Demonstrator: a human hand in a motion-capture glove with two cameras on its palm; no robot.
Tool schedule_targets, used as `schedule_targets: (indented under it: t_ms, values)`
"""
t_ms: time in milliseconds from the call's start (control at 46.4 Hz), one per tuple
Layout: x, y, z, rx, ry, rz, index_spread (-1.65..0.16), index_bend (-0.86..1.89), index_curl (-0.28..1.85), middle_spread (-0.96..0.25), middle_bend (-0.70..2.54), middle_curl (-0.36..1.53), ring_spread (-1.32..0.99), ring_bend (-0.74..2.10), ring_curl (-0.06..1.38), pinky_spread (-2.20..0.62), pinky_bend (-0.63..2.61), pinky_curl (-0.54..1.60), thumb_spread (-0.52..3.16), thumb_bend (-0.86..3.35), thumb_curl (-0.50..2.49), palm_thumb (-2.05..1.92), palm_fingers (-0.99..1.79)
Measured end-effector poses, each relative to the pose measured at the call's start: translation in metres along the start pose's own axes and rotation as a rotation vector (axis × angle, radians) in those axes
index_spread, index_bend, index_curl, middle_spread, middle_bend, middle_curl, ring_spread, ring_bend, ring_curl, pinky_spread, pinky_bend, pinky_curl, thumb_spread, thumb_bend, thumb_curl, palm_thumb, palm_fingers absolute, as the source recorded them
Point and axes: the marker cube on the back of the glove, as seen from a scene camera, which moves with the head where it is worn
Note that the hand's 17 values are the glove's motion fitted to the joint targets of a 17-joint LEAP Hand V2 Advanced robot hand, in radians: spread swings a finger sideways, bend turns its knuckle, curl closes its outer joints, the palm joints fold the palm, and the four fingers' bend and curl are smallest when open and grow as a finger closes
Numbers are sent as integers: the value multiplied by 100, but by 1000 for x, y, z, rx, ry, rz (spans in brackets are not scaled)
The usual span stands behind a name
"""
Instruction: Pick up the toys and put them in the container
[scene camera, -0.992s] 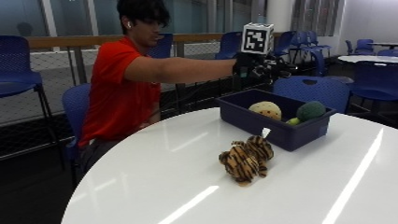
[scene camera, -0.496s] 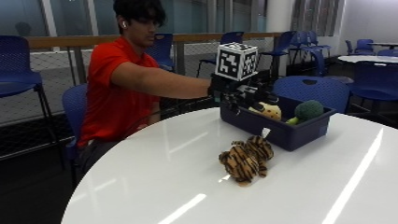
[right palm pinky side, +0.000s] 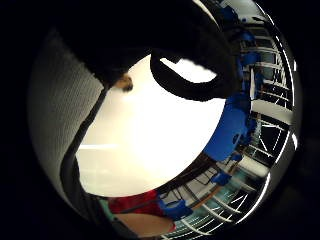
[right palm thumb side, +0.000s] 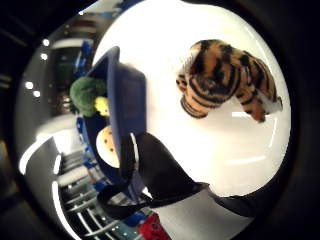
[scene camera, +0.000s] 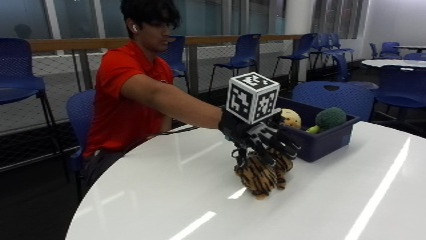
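Note:
A striped orange-and-black tiger plush (scene camera: 261, 176) lies on the white round table (scene camera: 166, 200), in front of a dark blue container (scene camera: 326, 137). My gloved right hand (scene camera: 263, 137) hovers just over the tiger with its fingers spread and pointing down, holding nothing. The thumb side palm view shows the tiger (right palm thumb side: 225, 80) lying free on the table beside the container (right palm thumb side: 125, 100). Inside the container sit a green plush (scene camera: 331, 118) and a cream spotted ball toy (scene camera: 289, 118). The little finger side palm view shows mostly bare table (right palm pinky side: 150, 135) and a sliver of the tiger (right palm pinky side: 124, 82).
The container stands near the table's far edge. Blue chairs (scene camera: 329, 95) stand behind the table and around the room. The person in a red shirt (scene camera: 123, 100) sits at the left side of the table.
My hand has come away from above the container, moving down and towards the person. It now hangs over the tiger. The tiger and container have stayed put.

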Motion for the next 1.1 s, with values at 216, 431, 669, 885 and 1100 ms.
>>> schedule_targets:
  t_ms: [216, 431, 669, 885, 1100]
  values:
    - [-8, -29, 28, -33, 22, 3, -33, 14, 26, -5, 12, 24, 6, 16, 26, 13, 118, 35, 102, -8, 23, -9, -19]
    - [-4, -43, 41, -72, 120, 42, -35, 13, 25, -5, 14, 23, 6, 20, 26, 13, 124, 36, 104, -5, 23, -5, -12]
    - [1, -43, 48, -129, 172, 70, -40, 20, 26, -9, 17, 23, -1, 52, 33, 4, 120, 34, 114, 0, 27, 5, 18]
    - [5, -35, 45, -83, 146, 54, -41, 48, 37, -23, 30, 27, -23, 63, 37, -17, 100, 29, 127, 12, 35, 31, 58]
    - [5, -14, 40, -48, 143, 10, -39, 28, 37, -35, 48, 35, -43, 72, 39, -35, 103, 31, 118, 21, 47, 57, 85]
